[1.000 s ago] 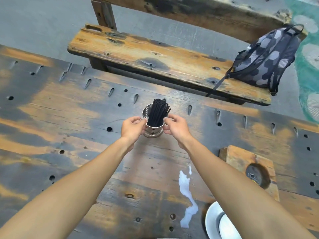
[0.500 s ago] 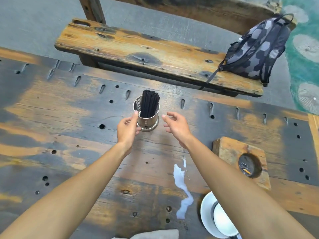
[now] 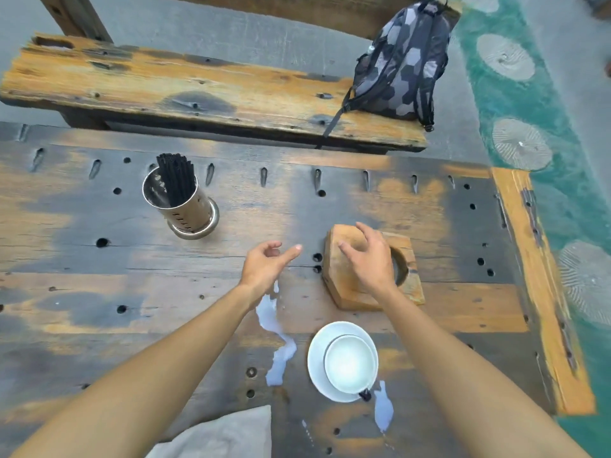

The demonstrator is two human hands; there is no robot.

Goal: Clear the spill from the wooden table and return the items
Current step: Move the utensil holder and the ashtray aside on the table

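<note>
- Both hands have left the metal holder [image 3: 185, 206]; left hand [image 3: 264, 266] hangs loose, holding nothing.
- Right hand [image 3: 370, 259], fingers spread, now hovers over the wooden block [image 3: 344, 279].

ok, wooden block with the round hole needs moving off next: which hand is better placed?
Right. The right hand is already over the wooden block, fingers spread above it. The left hand is open over bare table, short of the block, near the white spill.

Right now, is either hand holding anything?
No. The left hand hangs open over the table; the right hand reaches over the wooden block, not yet gripping it.
</note>
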